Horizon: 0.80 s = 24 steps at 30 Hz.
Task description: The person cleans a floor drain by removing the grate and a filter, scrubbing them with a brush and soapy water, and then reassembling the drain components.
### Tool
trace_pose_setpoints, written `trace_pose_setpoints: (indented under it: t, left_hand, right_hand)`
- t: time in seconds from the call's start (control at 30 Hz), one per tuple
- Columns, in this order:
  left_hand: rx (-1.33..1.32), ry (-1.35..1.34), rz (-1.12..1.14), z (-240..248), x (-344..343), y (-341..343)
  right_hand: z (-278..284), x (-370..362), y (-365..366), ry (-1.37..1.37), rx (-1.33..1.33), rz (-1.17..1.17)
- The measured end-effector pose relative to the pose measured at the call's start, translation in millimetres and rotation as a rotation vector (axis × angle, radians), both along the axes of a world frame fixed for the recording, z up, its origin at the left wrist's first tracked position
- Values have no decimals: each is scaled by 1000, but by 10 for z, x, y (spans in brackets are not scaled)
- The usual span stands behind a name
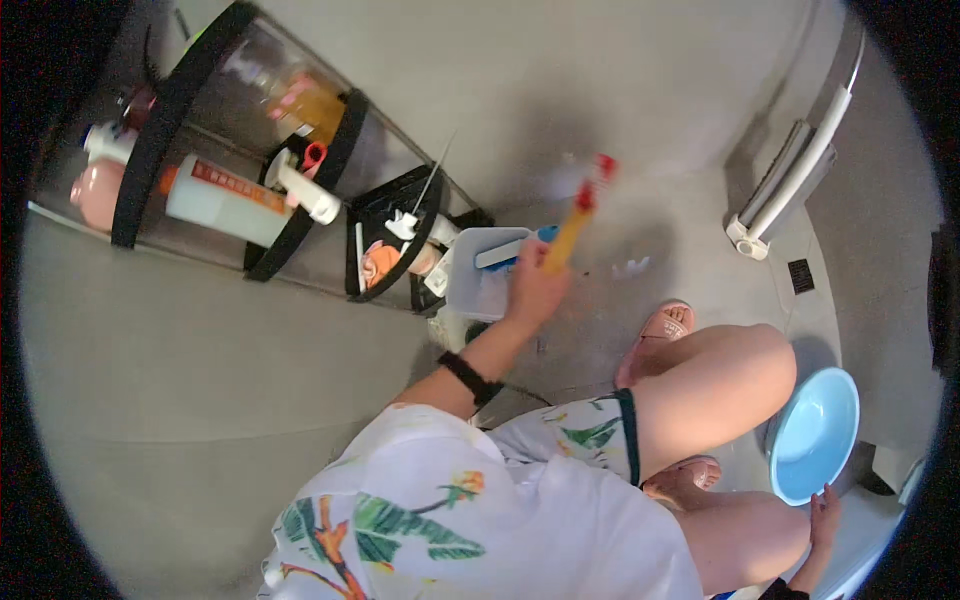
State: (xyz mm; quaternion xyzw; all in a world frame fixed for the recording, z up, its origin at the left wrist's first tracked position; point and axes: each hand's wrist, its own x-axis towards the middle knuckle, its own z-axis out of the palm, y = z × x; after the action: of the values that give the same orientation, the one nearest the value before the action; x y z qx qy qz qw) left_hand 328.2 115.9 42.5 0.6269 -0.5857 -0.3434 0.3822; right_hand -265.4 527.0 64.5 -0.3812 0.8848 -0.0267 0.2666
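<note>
My left hand (535, 290) is closed around a slim yellow stick-like thing (572, 240) with a red end, smeared by motion. It is held up in front of the grey wall, so I cannot make out its exact kind. Just beside that hand stands a translucent white plastic bin (470, 290), with a white-and-blue thing (503, 254) lying in it. At the lower right, my right hand (824, 515) has its fingers at the rim of a light blue basin (825, 425), seeming to grip it. The basin's inside shows nothing in it.
A black-framed corner shelf (340, 160) on the left carries a clear bottle (225, 200), a pink bottle (98, 195) and other toiletries. My bent legs (715, 400) and pink slippers (655, 335) are in the middle. A white bar (800, 175) lines the far right wall, near a dark drain (801, 275).
</note>
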Motion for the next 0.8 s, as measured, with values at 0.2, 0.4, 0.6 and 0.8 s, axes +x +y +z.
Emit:
trace_pose_setpoints:
  t: [0.2,0.4,0.6,0.8]
  left_hand:
    - [-98,372,566,0,1297,-92]
    - [-128,682,644,-132,2315,-431]
    - [-90,-835,939,-554,2393,-487]
    - [-268,-171,529,-213,2391,-541]
  right_hand:
    - [-23,-89,412,-124,-79,-133]
    - [348,526,531,-114,-80,-157]
    - [321,942,913,23,-101,-200]
    - [-423,704,1964,-160,-82,-336]
